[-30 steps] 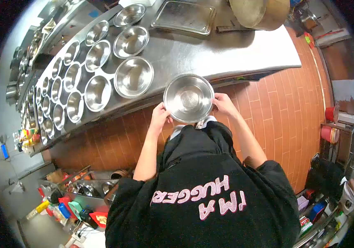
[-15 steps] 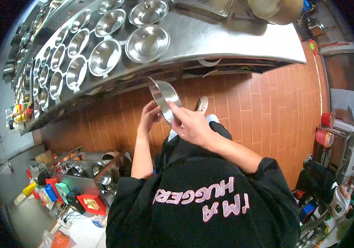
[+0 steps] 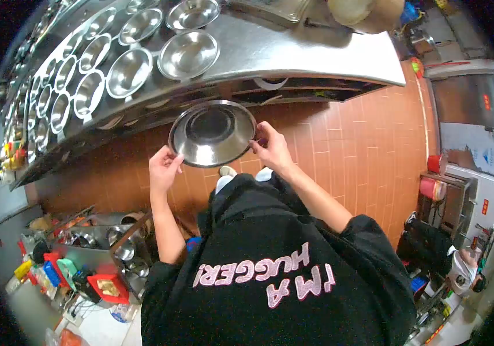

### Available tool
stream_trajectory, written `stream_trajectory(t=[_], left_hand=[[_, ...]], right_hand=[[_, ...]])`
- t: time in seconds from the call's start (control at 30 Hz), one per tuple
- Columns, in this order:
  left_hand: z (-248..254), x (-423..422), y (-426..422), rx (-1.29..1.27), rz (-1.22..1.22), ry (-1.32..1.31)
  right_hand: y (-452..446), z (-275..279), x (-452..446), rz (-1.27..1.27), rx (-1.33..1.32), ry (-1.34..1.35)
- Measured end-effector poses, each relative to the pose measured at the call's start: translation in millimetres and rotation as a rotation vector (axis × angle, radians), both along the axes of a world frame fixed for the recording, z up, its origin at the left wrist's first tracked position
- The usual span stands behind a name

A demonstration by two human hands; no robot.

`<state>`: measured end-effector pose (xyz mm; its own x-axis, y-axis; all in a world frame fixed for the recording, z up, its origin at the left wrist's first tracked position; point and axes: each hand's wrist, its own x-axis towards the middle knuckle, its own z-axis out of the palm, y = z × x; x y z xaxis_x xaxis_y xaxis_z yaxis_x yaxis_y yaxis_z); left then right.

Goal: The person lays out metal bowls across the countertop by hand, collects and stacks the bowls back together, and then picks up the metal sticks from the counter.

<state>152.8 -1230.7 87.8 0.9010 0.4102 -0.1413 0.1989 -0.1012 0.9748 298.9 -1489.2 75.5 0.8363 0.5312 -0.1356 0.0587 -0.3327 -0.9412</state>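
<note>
Flanking the bowl (image 3: 212, 134), left hand (image 3: 164, 167) and right hand (image 3: 272, 148) grip it.

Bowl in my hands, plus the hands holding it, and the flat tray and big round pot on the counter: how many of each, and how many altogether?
Held bowl: 1
Hands: 2 (left hand, right hand)
Flat tray: 1
Big round pot: 1
Total: 5

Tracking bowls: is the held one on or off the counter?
Off: left hand and right hand hold the bowl by its rim, above the floor.
</note>
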Motion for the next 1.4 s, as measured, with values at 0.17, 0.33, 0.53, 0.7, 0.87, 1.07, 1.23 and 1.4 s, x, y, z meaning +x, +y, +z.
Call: stream_trajectory(t=[0.17,0.33,0.53,0.7,0.87,1.07,1.23,1.4], left_hand=[[-5,16,-34,0.314,0.043,0.064],[-1,63,-47,0.509,0.079,-0.182],[3,89,-37,0.645,0.090,-0.316],[17,96,-23,0.735,0.025,-0.410],[79,102,-21,0.660,-0.224,-0.239],[120,119,-40,0.127,-0.244,-0.035],[172,132,-139,0.688,0.027,0.061],[164,140,-182,0.803,-0.085,0.097]], right_hand=[[-31,15,33,0.043,-0.055,-0.185],[-40,35,55,0.042,0.139,-0.647],[-43,37,61,-0.005,0.201,-0.613],[-48,22,76,-0.012,0.209,-0.839],[-49,21,74,-0.034,0.249,-0.265],[-28,19,72,0.000,0.253,0.550],[-18,-5,52,0.292,0.559,1.044],[-4,-13,22,0.249,1.031,1.057]])
